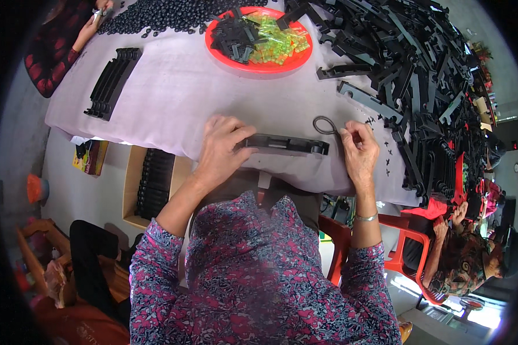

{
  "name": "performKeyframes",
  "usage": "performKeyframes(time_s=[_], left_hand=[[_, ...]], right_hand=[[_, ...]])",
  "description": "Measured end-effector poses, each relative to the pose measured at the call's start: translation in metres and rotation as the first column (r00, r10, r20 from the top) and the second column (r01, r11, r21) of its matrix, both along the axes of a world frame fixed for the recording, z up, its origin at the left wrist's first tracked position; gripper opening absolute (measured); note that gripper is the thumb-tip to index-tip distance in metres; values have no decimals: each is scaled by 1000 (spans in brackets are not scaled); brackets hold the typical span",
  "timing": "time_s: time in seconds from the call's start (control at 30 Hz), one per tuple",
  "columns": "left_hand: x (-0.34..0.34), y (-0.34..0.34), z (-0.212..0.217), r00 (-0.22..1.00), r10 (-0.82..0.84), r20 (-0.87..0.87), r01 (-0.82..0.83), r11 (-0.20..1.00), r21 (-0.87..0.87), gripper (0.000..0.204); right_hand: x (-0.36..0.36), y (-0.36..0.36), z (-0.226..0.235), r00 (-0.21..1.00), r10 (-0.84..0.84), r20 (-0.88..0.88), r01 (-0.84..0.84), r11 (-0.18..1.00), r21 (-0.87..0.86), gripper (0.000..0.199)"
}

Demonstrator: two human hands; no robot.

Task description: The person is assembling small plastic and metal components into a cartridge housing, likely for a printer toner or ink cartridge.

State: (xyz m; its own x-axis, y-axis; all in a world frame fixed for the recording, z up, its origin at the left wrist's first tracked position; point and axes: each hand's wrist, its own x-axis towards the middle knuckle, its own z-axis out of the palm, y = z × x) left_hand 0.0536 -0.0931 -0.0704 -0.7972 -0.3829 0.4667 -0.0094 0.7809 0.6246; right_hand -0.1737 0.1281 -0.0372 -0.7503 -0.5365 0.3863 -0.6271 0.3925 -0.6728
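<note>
My left hand (221, 144) grips the left end of a long black plastic bar (285, 144), which lies crosswise near the table's front edge. A slot runs along its upper face, and small notches show at its right end. Beyond that right end, my right hand (360, 150) is closed, its thumb and forefinger pinched together. From the pinch a dark loop-ended tool (326, 125) reaches leftward; the rest of it is hidden by the fingers. Several tiny black cross-shaped pieces (388, 153) are scattered on the cloth right of this hand.
A red tray (259, 69) holds black and yellow-green small parts. Black bars are heaped in a pile (408, 69) at the right; a joined set (114, 83) lies left. Small black round parts (161, 14) cover the far edge. Co-workers sit left and right.
</note>
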Motion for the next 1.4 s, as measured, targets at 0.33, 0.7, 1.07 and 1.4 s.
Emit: performKeyframes(time_s=[0.33,0.7,1.07,1.4], left_hand=[[11,7,23,994,113,4,-113,991,67,36],[1,75,37,970,121,-210,-139,988,-70,48],[-1,34,41,962,169,-216,-207,964,-166,52],[10,-9,11,941,320,-108,-329,941,-79,41]], right_hand=[[46,-23,42,965,263,17,-263,964,28,23],[106,-70,15,495,473,728,-167,875,-455,35],[35,-76,47,791,554,259,-611,718,332,38],[53,-53,29,867,451,-211,-439,893,103,32]])
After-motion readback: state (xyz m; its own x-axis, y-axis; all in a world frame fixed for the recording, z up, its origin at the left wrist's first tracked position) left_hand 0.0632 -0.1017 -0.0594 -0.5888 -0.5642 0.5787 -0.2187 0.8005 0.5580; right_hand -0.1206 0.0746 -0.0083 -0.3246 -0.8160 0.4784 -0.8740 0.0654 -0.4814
